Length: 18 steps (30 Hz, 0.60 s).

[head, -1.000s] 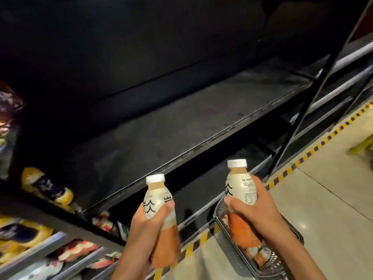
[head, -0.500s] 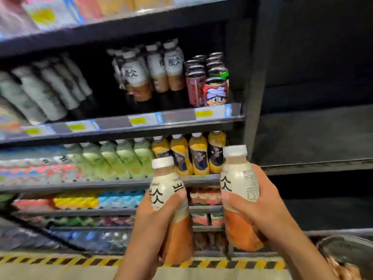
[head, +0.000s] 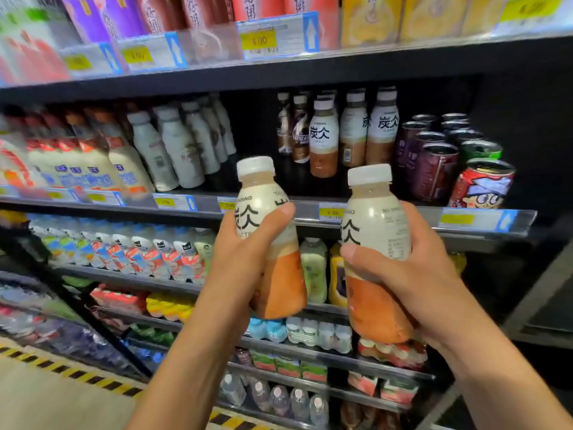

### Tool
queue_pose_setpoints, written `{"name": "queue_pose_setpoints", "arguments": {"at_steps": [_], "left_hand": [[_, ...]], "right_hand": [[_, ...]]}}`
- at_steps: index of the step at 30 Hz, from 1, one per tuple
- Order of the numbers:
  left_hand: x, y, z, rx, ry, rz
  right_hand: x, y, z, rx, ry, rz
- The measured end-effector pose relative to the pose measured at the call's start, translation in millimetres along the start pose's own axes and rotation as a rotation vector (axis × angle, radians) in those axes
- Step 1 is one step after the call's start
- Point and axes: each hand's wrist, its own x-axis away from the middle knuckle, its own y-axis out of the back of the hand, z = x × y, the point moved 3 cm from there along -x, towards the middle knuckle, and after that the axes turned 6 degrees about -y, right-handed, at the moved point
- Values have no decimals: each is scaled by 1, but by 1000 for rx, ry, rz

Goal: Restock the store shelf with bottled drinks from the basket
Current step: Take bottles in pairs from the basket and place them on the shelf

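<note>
My left hand (head: 240, 259) grips a white-capped coffee bottle (head: 268, 231) with a cream label and an orange-brown lower half. My right hand (head: 412, 274) grips a second bottle of the same kind (head: 376, 231). Both bottles are upright, side by side, in front of the middle shelf edge (head: 310, 212). Three matching bottles (head: 353, 131) stand on that shelf just behind and above the held pair, with a dark gap in front of them. The basket is out of view.
Purple and red cans (head: 449, 156) stand right of the matching bottles, white milk bottles (head: 179, 144) to their left. Cartons fill the top shelf (head: 279, 60). Lower shelves hold water and juice bottles. Yellow-black floor tape (head: 71, 373) runs along the shelf base.
The view swung from the empty dark shelf and basket to the stocked shelf unit and closer to it. Both hands kept their bottles and raised them toward the middle shelf.
</note>
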Motion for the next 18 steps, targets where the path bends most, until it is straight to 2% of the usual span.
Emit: {"name": "queue_pose_setpoints", "arguments": {"at_steps": [8,13,18], "left_hand": [[-113,-10,-15,128,137,141],[-185,-7,-1,118,194,113],[-257,-7,18,195,117,46]], "right_hand": [[-95,-16,27,-109,-54,-87],[-141,-20,26,-121,-117,-138],[-183,-13,17,-14,-176,-265]]}}
